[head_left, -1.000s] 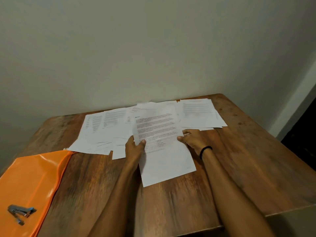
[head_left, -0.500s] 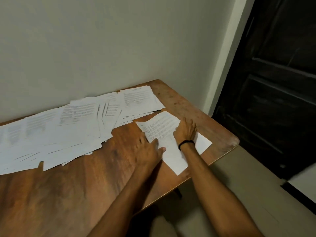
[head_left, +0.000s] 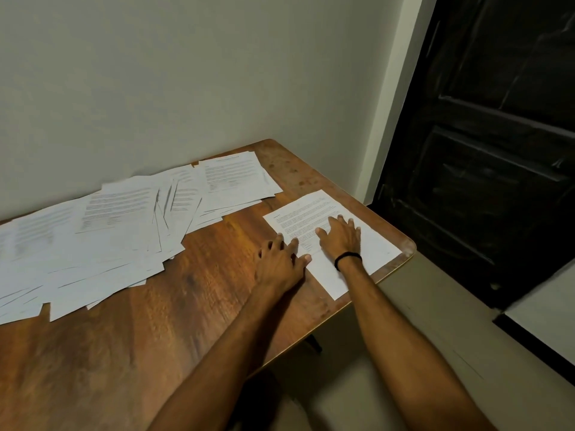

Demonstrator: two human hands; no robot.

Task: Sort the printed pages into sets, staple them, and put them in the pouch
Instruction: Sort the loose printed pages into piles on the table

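Two bare forearms reach up from the bottom of the frame across the near edge of the brown wooden bench (head_left: pixel 186 306). The left grip (head_left: pixel 281 262) sits just right of centre, released: its fingers are loosely bent and rest on the wood, holding nothing, with the thumb tip touching the left edge of a single white printed sheet (head_left: pixel 373 248). The right grip (head_left: pixel 340 236), just beside it, is also released. It lies palm down with fingers spread and presses flat on the middle of that sheet. A thin black band (head_left: pixel 348 259) circles the right wrist.

The single sheet lies flat and askew at the bench's right corner, its lower corner near the bench's edge, apart from the other paper. Farther back and toward the left of the frame, a loose spread of white printed pages (head_left: pixel 118 219) overlaps across the bench, running from the left edge up to the far corner against the plain pale wall (head_left: pixel 186 73). At the right of the frame stands a dark panelled door (head_left: pixel 482 150), with beige floor (head_left: pixel 420 321) below it.
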